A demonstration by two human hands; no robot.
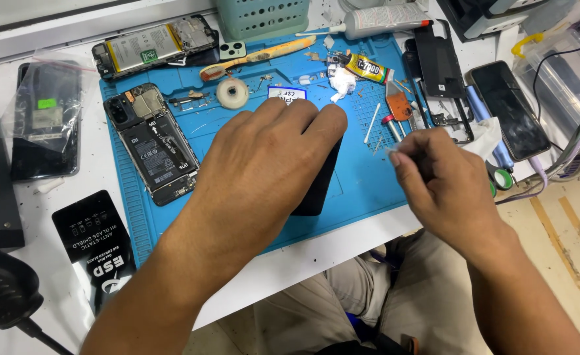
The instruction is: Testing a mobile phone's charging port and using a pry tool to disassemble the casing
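Item: black phone panel [319, 187] flat on blue mat [369, 184]. I see left hand [264, 164] spread open, pressing it; right hand [434, 177] pinching a small white scrap [390, 152]. I judge the panel thin, stiff, fragile, slippery; hold by edges

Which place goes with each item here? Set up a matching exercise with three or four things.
Things:
1. opened phone
2. toothbrush
3. dark flat panel
4. tape roll

Places:
A. under the left hand
B. left part of the blue mat, back cover off
C. just below the toothbrush
D. top edge of the mat, lying slantwise

Pairs: 1-B, 2-D, 3-A, 4-C
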